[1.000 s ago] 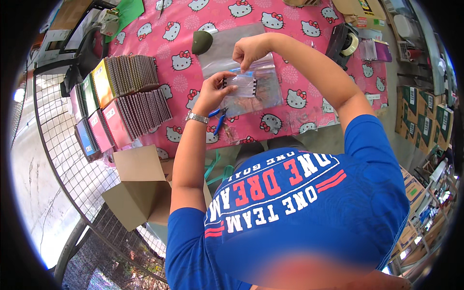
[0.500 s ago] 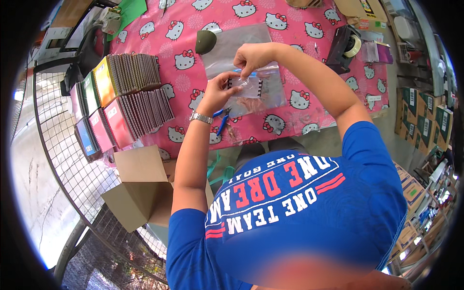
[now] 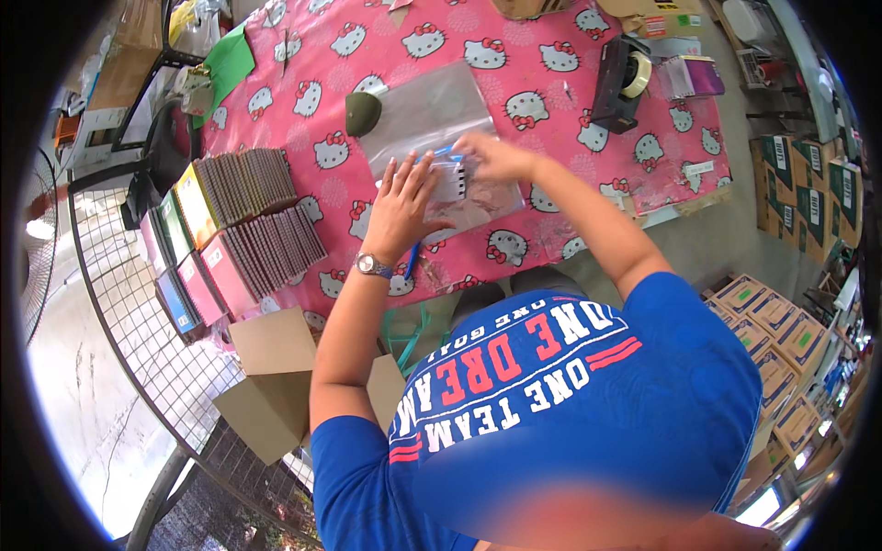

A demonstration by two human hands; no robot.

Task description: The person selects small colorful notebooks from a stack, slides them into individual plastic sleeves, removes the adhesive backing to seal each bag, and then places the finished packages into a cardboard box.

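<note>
A small white pad with black binding marks along its side (image 3: 457, 183) lies on clear plastic sheeting (image 3: 427, 101). My left hand (image 3: 405, 202) rests over the pad's left part, fingers stretched out and palm down. At the pad's far right corner is my right hand (image 3: 496, 158), smeared by motion; whether its fingers grip anything cannot be made out. A blue strip (image 3: 444, 151) runs along the far edge of the pad, between the two hands. Close to my left wrist lies a blue-handled tool (image 3: 412, 261), partly hidden by the hand.
Stacks of spiral notebooks (image 3: 241, 225) stand on the left of the pink patterned table (image 3: 542, 138). A dark green dome-shaped thing (image 3: 363, 113) sits by the sheeting. A black tape dispenser (image 3: 617, 87) is at the far right. An open cardboard box (image 3: 266, 390) stands below the left edge.
My left hand has gone from pinching the raised pad to lying flat over it. The pad has come down onto the sheeting. My right hand has moved to its right corner.
</note>
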